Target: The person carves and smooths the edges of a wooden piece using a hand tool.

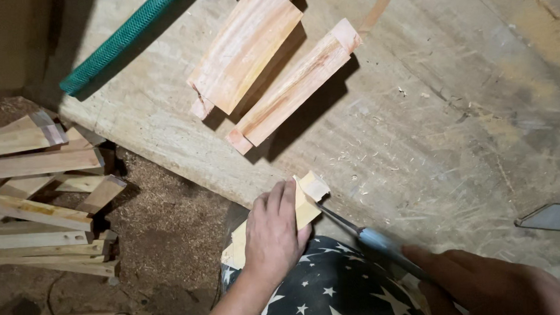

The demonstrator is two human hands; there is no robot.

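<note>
Offcut pile: at the far left we see a heap of pale wooden offcuts (pixel 37 208) lying criss-crossed on a floor covered in sawdust (pixel 169 227).
Hose: a green mesh-covered hose (pixel 117 39) runs diagonally across the upper left, resting on the tabletop's edge.
Tabletop: we look down on a worn, scratched wooden tabletop (pixel 449 104) that fills most of the view, dusted with shavings.
Wood blocks: two long reddish-tan wood blocks (pixel 269 68) lie side by side and slanted on the tabletop, well apart from our hands; a thin flat stick (pixel 376 8) lies just past their upper end.
Left hand: our left hand (pixel 272 231) lies palm-down over a small pale wood piece (pixel 304 198), fingers wrapped over it in a holding grip, pressing it against our lap at the tabletop's near edge.
Small wood piece: its chipped upper tip shows above our fingers; its lower end pokes out below the hand.
Lap: dark fabric with white stars (pixel 325 289) sits beneath both hands.
Blade tool: a narrow tool with a blue-grey shaft (pixel 367 237) meets the wood piece at its right side.
Right hand: our right hand (pixel 491 284), at the lower right, is clenched around the tool's near end.
Metal edge: a grey angled metal piece (pixel 554 216) enters at the right border.
</note>
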